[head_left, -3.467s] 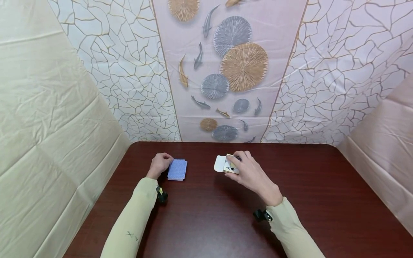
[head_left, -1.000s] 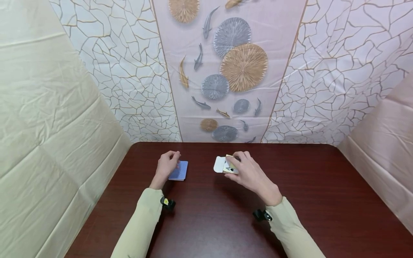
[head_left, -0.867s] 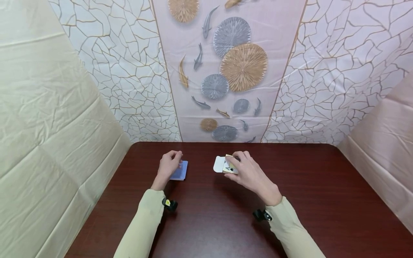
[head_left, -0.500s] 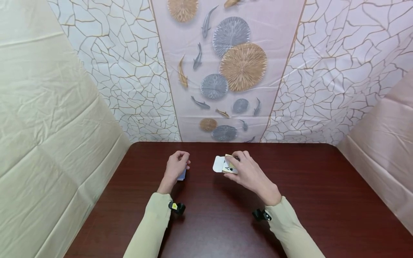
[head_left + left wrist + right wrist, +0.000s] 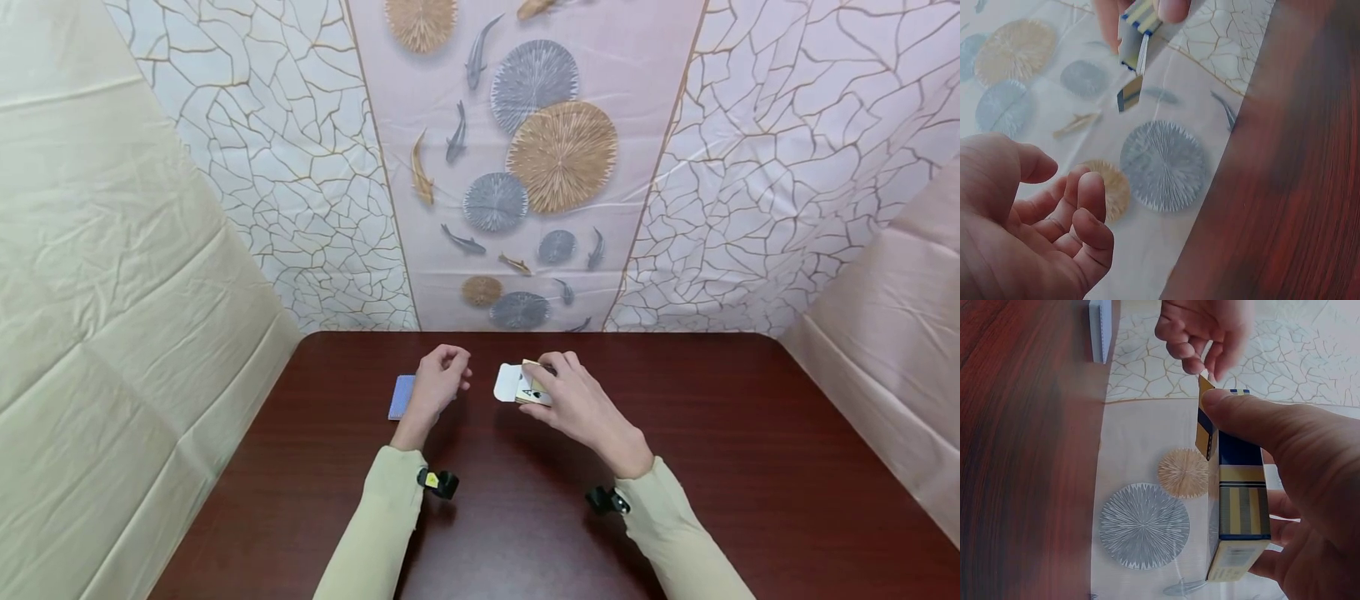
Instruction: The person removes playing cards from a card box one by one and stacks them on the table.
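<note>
The dark red table [image 5: 510, 533] is below. The right hand [image 5: 588, 404] grips the card box [image 5: 1242, 487] above it. The left hand [image 5: 435, 385], loosely curled and holding nothing, is near the box. The blue card stack [image 5: 400, 398] lies on the table, partly hidden. The white flap [image 5: 506, 382] sticks out. The step looks like reaching for the box; next probably needs a soft pinch.

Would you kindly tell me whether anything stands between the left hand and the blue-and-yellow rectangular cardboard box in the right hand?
Nothing visible does: open space separates the left hand from the box, its white flap facing that hand. The blue-patterned card stack lies on the hand's other side.
</note>
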`<state>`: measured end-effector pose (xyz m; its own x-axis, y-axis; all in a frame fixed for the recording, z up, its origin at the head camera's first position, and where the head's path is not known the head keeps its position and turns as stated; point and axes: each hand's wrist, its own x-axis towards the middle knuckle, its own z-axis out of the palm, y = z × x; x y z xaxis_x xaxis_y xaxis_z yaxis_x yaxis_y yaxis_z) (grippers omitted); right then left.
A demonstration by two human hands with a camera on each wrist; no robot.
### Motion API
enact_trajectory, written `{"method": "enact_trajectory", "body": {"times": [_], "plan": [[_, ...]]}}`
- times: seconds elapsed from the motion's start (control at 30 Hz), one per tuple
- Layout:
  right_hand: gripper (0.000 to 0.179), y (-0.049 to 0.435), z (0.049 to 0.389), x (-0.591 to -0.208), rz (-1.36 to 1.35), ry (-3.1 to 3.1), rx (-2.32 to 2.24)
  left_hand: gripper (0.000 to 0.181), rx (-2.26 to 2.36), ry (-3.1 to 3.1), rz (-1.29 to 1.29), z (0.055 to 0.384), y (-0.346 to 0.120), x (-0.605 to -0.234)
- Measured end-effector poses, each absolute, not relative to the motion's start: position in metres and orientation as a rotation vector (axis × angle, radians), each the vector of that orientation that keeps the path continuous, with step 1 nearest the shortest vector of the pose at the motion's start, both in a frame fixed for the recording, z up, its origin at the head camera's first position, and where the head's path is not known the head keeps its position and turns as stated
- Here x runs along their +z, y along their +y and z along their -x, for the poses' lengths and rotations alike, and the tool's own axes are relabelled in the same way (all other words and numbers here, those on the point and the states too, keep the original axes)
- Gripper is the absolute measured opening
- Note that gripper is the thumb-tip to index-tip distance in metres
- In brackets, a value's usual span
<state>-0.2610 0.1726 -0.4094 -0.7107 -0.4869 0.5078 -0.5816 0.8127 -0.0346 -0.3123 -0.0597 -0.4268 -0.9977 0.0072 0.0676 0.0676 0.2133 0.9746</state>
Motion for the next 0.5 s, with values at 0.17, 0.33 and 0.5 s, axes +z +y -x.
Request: {"method": "enact_trajectory", "body": {"times": [0.17, 0.33, 0.5], "plan": [[0.056, 0.173, 0.261, -0.409, -0.794, -2.519, 0.264, 0.026, -1.935, -2.465, 0.147, 0.308, -0.050, -0.425], [0.055, 0.173, 0.260, -0.410, -0.795, -2.519, 0.265, 0.021, -1.896, -2.522, 0.255, 0.304, -0.041, -0.419], [0.055, 0.171, 0.259, -0.410, -0.805, -2.500, 0.274, 0.020, -1.823, -2.534, 0.323, 0.301, -0.035, -0.415]]}}
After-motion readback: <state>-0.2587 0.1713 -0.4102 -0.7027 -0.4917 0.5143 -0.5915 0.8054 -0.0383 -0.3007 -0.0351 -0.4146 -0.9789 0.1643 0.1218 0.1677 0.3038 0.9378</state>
